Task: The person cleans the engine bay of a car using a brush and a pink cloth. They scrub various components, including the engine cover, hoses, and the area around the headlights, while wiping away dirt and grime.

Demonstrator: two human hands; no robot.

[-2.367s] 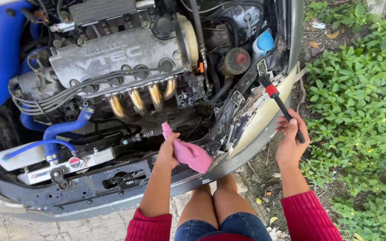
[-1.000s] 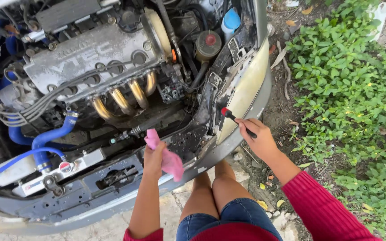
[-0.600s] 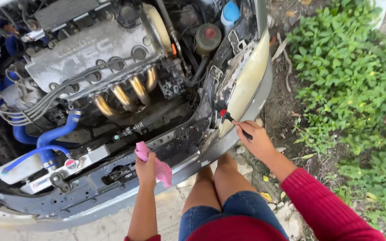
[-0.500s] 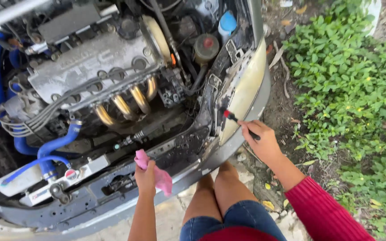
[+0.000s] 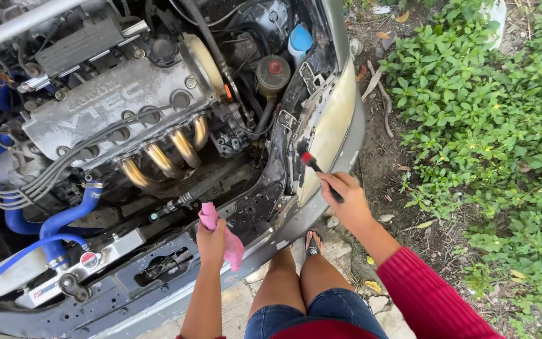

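Right hand grips 1 red-tipped brush at headlight; left hand clutches 1 pink rag (both fists closed).

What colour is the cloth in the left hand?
Pink: the cloth gripped by the left hand shows best in the head view.

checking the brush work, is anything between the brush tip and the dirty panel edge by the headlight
Nothing visible. The right hand holds the brush, its dark tip right at the grimy panel edge beside the yellowed headlight. The left hand holds a pink cloth, well clear.
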